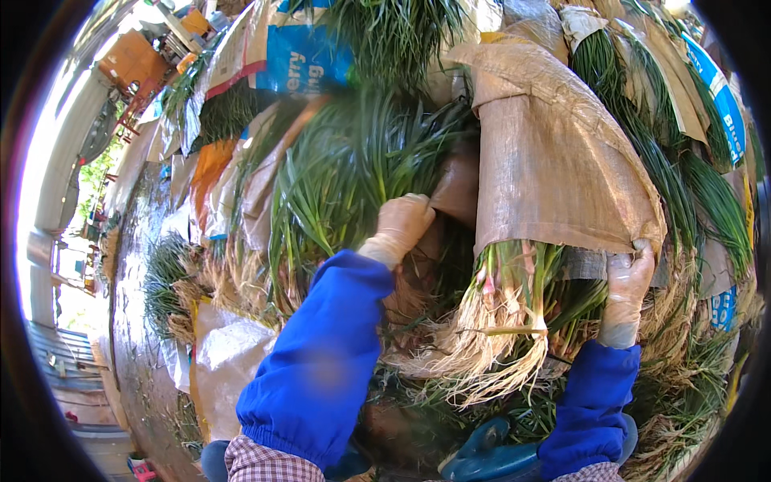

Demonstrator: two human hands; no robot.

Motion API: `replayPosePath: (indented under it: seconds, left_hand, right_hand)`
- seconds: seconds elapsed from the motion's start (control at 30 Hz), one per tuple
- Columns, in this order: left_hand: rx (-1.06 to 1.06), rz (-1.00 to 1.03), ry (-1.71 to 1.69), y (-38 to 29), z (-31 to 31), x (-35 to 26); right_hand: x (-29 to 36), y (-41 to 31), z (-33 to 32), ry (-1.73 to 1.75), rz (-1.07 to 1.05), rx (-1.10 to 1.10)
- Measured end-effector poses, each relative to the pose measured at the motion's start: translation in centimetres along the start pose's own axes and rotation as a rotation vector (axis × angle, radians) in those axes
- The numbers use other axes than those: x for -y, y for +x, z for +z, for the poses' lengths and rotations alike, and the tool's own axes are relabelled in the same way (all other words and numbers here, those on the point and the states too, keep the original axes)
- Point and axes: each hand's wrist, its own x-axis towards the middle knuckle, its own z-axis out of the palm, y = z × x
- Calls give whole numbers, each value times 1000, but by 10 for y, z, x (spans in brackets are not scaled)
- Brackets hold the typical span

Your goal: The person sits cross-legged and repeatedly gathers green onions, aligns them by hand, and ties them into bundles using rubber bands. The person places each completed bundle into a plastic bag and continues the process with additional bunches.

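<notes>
My right hand [627, 280], in a pale thin glove, grips the lower right corner of a tan woven sack [560, 162]. The sack lies over a bunch of allium plants, probably green onions or garlic; its pale stems and long stringy roots [488, 343] stick out below the hem. My left hand [405, 224], gloved too, is curled among long green leaves [349, 169], beside a brown fold of sacking [458, 187]. Whatever its fingers hold is hidden. Blue sleeves cover both forearms.
More rooted bunches [668, 301] and sacks are heaped on the right. A blue printed sack [307, 54] lies at the top. Near my feet are a blue boot [491, 449] and loose leaves. Wet concrete floor [135, 241] and an orange crate [134, 63] are at left.
</notes>
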Motion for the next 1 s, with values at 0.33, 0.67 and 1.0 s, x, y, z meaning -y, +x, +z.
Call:
replayPosePath:
  seconds: [0.33,0.67,1.0]
  left_hand:
    - [-260,-382,-1168,-51,-174,71]
    - [-133,14,-708,-80,-192,77]
    - [-319,-690,-337,-113,-92,261]
  right_hand:
    - [10,-39,137,503,586,-12]
    - [38,-178,316,-444,523,712]
    - [-33,-173,291,-527,65,301]
